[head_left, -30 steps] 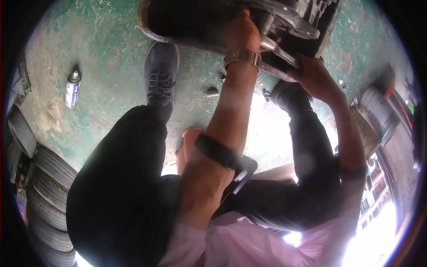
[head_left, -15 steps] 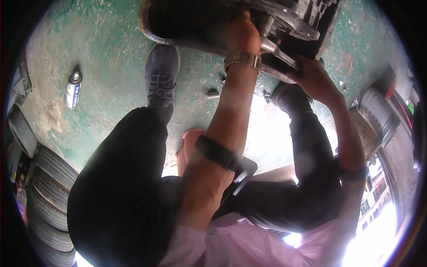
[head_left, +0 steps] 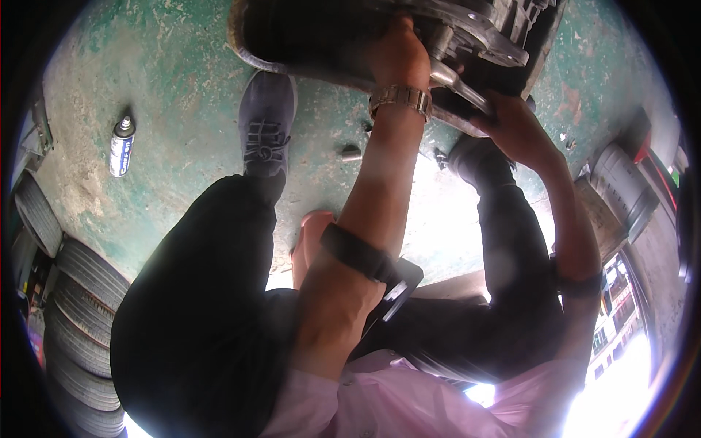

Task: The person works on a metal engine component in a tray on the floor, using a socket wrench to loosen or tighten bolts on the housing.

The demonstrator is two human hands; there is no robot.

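A dark metal tray point(head_left: 247, 58) at the top of the view holds a grey cast-metal assembly point(head_left: 504, 50). My left hand point(head_left: 401, 58), with a metal-band watch at its wrist, reaches over the tray beside that assembly. Its fingers are bent away and hidden, so what they touch does not show. My right hand point(head_left: 518, 130) comes in from the right and is closed round the lower end of a silver wrench handle point(head_left: 460, 89). The handle slants up and left toward my left hand and the assembly; its far end is hidden.
A spray can point(head_left: 122, 146) stands on the green worn floor at the left. Stacked tyres point(head_left: 91, 321) line the lower left. A small metal cylinder point(head_left: 350, 154) lies near my left forearm. A white bucket point(head_left: 621, 179) is at the right. My shoes flank the work.
Almost nothing differs. The whole view has shifted very slightly, and both hands keep their places at the tray and the wrench handle.
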